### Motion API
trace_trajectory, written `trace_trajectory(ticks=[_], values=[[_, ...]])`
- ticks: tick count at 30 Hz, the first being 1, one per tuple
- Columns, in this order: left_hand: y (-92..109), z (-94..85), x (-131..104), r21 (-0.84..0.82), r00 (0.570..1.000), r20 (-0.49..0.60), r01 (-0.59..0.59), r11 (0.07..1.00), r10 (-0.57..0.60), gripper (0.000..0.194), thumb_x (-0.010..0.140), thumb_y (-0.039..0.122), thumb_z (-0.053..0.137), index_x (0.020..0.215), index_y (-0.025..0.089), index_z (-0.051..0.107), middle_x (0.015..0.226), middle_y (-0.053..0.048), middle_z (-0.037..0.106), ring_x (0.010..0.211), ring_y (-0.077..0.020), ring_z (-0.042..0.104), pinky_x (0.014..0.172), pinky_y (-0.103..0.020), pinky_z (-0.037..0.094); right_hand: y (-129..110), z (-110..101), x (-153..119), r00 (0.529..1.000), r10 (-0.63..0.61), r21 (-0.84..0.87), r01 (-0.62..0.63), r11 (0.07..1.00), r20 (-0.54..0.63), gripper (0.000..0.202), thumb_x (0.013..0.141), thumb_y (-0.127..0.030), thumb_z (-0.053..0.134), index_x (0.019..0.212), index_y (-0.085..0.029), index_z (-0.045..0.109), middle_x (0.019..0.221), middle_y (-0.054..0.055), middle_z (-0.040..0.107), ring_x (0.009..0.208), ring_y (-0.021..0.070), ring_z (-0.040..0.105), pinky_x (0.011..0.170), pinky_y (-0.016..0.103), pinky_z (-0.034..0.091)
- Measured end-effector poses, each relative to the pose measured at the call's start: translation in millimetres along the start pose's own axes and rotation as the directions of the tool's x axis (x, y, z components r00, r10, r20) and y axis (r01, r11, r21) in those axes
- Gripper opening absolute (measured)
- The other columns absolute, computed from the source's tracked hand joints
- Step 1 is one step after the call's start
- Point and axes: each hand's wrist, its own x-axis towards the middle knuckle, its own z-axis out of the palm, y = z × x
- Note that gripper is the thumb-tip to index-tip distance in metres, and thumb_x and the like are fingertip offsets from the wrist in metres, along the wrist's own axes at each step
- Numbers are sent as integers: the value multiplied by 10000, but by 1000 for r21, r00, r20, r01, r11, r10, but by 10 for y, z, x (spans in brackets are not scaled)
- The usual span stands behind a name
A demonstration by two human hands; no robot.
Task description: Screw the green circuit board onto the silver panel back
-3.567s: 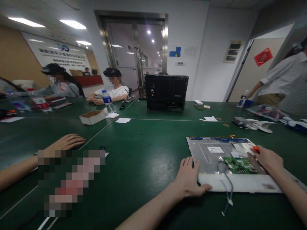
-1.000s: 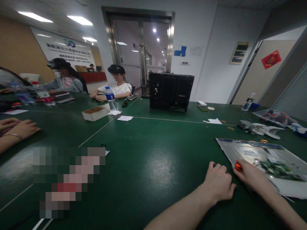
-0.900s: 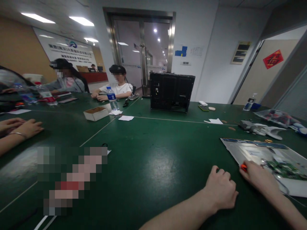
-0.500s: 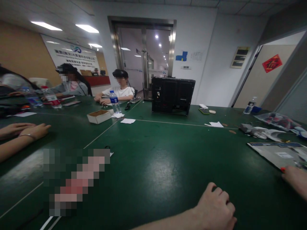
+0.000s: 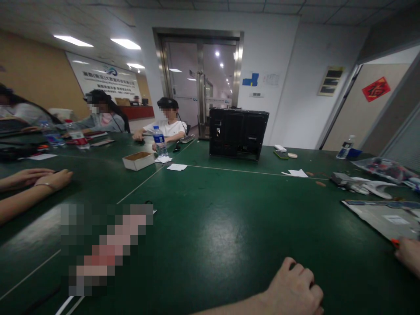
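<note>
My left hand point(image 5: 295, 284) rests on the green table with its fingers curled toward the tabletop. Its palm is hidden, so what it may hold does not show. At the right edge, my right hand point(image 5: 408, 253) is partly cut off by the frame. Its fingertips close around a small orange-red piece point(image 5: 394, 242), most of which is hidden. That piece sits at the near edge of a flat grey panel point(image 5: 370, 218) with a white label and a dark strip along its far side.
Beyond the panel lie grey and white parts point(image 5: 361, 183) and a clear plastic bag point(image 5: 383, 166). A black monitor-like case point(image 5: 239, 131) stands ahead. An open box point(image 5: 138, 164) and a water bottle point(image 5: 159, 142) are left of it. Co-workers sit leftward; one's hands point(image 5: 54, 179) rest nearby.
The view has shifted slightly, so the scene sits a little lower and further right. My right hand is nearer the right edge; my left hand stays curled. A seated co-worker's hands have moved apart.
</note>
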Motion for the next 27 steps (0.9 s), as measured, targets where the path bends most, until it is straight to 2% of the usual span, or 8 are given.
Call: trace_trajectory(ticks=[3,8,12,16,18,22,25,27], values=[[-56,-120,21,-13,999,-5,47,999,-47,318,860,429,542,910,125,618,907,-91,616,866,-228,566,872,-408,368,-488,-19,-264,998,-53,-109,56,992,33,290,803,-107,520,536,-217,495,709,176,637,615,241,641,549,343,437],[-342,-441,58,-88,959,11,282,955,-282,277,872,362,522,984,125,611,993,-108,623,959,-237,558,937,-410,369,-1330,53,-796,980,-192,-272,198,942,49,175,852,-70,441,797,-105,602,832,173,650,752,256,683,605,305,471],[-629,-517,42,-145,910,9,411,900,-414,330,890,365,499,1100,128,587,1111,-128,618,1053,-261,547,982,-439,368,-1944,204,-1235,948,-314,-316,282,906,-53,305,872,-38,317,832,-124,606,792,144,649,612,226,682,491,274,454],[-823,-503,21,-251,891,15,443,860,-454,306,930,288,432,1143,118,571,1167,-126,618,1094,-234,550,979,-368,404,-2471,407,-1656,888,-411,-215,368,905,-209,353,885,-72,245,743,-159,556,710,129,617,495,212,650,408,265,427],[-888,-514,22,-275,895,18,434,858,-446,289,939,252,408,1125,108,575,1179,-125,615,1108,-219,543,994,-346,394,-2689,480,-1833,883,-413,-128,394,910,-223,342,896,-94,244,734,-169,535,689,123,601,449,217,635,374,263,402],[-994,-563,-4,-284,906,29,413,865,-423,250,947,213,391,1088,128,579,1166,-82,622,1108,-174,538,974,-277,400,-3091,566,-2120,861,-490,25,497,867,-138,262,879,-82,317,802,-174,549,724,119,622,496,232,660,373,255,412],[-1045,-597,-94,-265,901,58,429,864,-429,224,951,214,390,1017,160,598,1017,-48,659,972,-167,589,861,-259,451,-3420,630,-2329,858,-513,62,514,855,-30,115,821,-103,471,862,-161,561,776,138,644,560,279,680,371,269,422],[-1057,-618,-200,-228,886,72,462,857,-459,227,948,216,393,984,152,608,964,-69,650,931,-194,589,835,-293,452,-3630,673,-2469,874,-485,50,485,873,-6,92,798,-173,552,887,-153,564,815,157,650,572,293,678,371,286,424]])
